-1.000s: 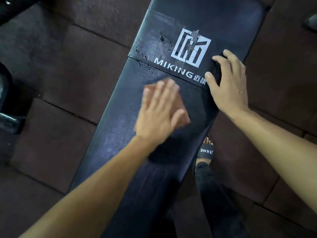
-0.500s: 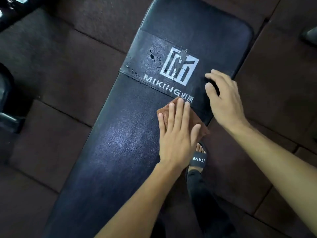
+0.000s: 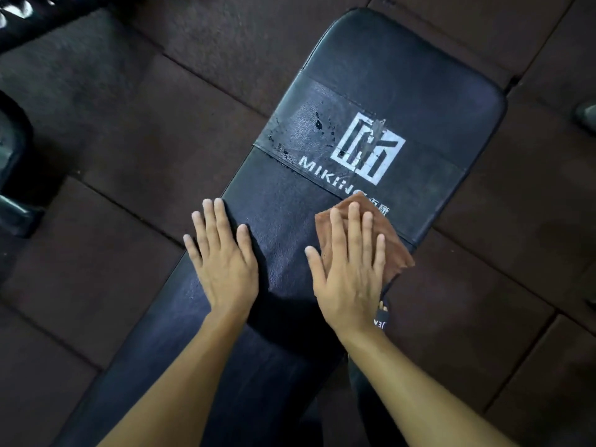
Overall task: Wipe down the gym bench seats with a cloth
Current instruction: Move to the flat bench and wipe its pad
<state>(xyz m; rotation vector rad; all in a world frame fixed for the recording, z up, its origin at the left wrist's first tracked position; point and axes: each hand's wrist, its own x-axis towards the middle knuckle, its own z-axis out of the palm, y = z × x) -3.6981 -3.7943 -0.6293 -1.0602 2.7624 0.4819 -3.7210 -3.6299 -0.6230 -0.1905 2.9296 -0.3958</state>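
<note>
A black padded gym bench point(image 3: 403, 75) runs from the lower left to the upper right, with a white MIKING logo point(image 3: 367, 146) on a band across it. Dark wet drops point(image 3: 319, 124) sit left of the logo. A brown cloth point(image 3: 400, 256) lies flat near the bench's right edge, just below the logo. My right hand point(image 3: 351, 269) presses flat on the cloth with fingers spread. My left hand point(image 3: 222, 262) lies flat on the bench's left edge, holding nothing.
Dark rubber floor tiles point(image 3: 129, 124) surround the bench. My sandalled foot point(image 3: 382, 317) stands beside the bench's right edge under the cloth. Black equipment point(image 3: 13, 175) sits at the far left, a dark bar point(image 3: 32, 14) at the top left, and a dark object point(image 3: 587, 117) at the right edge.
The cloth was under my left hand; now my right hand presses it. My left hand has moved to the bench's left edge. The view has shifted up the bench.
</note>
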